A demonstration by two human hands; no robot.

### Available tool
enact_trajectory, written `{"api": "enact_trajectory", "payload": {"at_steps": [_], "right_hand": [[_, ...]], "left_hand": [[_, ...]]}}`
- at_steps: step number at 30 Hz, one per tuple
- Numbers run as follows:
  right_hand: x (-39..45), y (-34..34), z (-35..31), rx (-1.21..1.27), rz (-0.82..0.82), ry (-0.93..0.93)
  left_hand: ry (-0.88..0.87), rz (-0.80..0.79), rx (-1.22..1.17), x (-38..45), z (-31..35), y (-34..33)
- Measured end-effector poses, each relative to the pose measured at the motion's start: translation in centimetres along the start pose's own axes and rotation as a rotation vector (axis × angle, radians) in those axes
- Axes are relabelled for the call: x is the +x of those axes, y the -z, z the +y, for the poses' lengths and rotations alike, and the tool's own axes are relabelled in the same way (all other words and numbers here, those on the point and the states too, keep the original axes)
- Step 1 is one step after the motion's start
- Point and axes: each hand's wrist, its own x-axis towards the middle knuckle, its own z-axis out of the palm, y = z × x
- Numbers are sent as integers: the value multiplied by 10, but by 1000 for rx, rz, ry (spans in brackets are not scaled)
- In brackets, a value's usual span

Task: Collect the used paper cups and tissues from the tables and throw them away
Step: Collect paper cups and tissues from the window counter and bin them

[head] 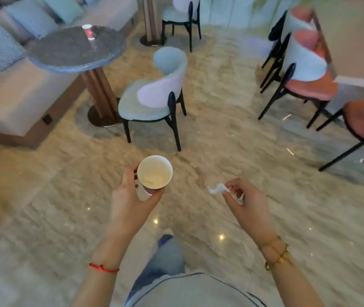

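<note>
My left hand (130, 196) grips a paper cup (153, 173) with a white inside and a red and white outside; something pale and crumpled lies at its bottom. My right hand (246, 202) pinches a crumpled white tissue (217, 189) between thumb and fingers, to the right of the cup. Both hands are held over the marble floor in front of me. Another red paper cup (88, 31) stands upright on the round dark grey table (65, 54) at the upper left.
A blue and pink chair (156, 94) stands beside the round table. A cushioned bench with pillows (6, 85) runs along the left. Pink chairs (305, 69) and a pale table (358, 41) line the right side. Marble floor (220, 140) lies open between them.
</note>
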Motion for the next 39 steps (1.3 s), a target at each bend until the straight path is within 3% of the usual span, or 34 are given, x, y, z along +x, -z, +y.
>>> {"api": "enact_trajectory", "payload": {"at_steps": [8,23,32,39], "right_hand": [[119,26,80,-31,144,-175],[432,101,183,-88,355,-273],[624,131,278,-100,328,-278],[832,185,342,-133,250,-208]], "left_hand": [[-91,-168,-82,152,26,-119],[-244,-394,-164,474,139,-310],[-244,-363,-149,641,174,-446],[-243,-278,-175,802,236,-541]]}}
